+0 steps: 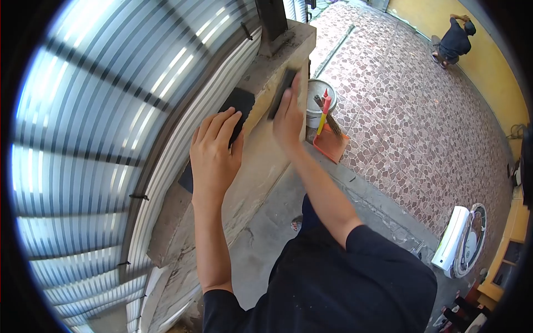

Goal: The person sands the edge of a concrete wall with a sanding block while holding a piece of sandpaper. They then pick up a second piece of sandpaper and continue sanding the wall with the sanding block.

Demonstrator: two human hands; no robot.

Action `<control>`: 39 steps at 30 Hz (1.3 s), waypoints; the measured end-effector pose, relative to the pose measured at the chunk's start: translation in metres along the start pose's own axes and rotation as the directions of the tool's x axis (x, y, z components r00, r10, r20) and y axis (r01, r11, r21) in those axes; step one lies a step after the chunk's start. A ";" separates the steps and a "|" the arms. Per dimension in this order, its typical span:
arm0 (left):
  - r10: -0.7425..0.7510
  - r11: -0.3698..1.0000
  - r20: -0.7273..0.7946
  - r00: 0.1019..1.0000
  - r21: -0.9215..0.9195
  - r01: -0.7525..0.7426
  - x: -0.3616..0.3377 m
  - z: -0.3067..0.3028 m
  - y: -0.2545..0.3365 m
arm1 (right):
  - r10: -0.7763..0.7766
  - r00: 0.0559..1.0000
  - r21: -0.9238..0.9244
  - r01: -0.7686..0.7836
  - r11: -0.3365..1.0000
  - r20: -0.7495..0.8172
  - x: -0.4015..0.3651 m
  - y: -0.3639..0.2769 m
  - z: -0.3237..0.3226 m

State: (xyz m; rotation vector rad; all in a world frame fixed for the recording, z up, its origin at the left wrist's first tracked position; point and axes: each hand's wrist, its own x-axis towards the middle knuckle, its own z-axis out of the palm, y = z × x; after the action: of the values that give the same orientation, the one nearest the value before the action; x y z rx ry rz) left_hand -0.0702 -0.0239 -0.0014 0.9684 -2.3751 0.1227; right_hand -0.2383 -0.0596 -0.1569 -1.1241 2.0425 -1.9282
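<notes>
On top of the concrete ledge (pixel 258 141) lies a flat black panel (pixel 242 101) with one ragged edge, running under my left hand (pixel 215 152). Fingers of that hand bend over the panel's far side while the thumb presses along its near edge. My right hand (pixel 288 122) grips a narrow dark block (pixel 281 91), its fingers along one side. The block is slightly blurred, held over the ledge just beyond the panel; I cannot tell its exact kind.
Corrugated sheeting (pixel 94 150) rises on the left. A pail (pixel 320 91) stands beyond the ledge near an orange dustpan (pixel 331 145) and a broom (pixel 333 125). At right are a white air-conditioner unit (pixel 451 237) and a coiled hose (pixel 478 222). A person (pixel 455 41) crouches by the yellow wall.
</notes>
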 end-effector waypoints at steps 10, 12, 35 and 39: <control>-0.123 0.974 0.049 0.991 -0.185 0.130 0.004 -0.007 0.001 | -0.078 0.990 -0.011 0.078 0.997 -0.116 0.002 0.001 0.000; -0.136 0.970 0.043 0.990 -0.198 0.142 0.003 -0.006 0.001 | 0.165 0.980 0.074 -0.173 0.982 0.110 -0.018 -0.010 -0.007; -0.173 0.965 0.068 0.983 -0.188 0.183 0.003 -0.006 -0.002 | 0.091 0.992 -0.093 -0.099 0.991 -0.089 0.117 0.015 -0.011; -0.170 0.962 0.057 0.984 -0.205 0.178 0.005 -0.006 0.000 | -0.122 0.974 -0.016 0.121 0.993 -0.190 0.022 0.007 0.014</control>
State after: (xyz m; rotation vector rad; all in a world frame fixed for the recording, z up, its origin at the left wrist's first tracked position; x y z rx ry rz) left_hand -0.0698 -0.0251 0.0061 1.0788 -2.2697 -0.2114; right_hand -0.2496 -0.0845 -0.1571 -1.1298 2.1176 -2.1691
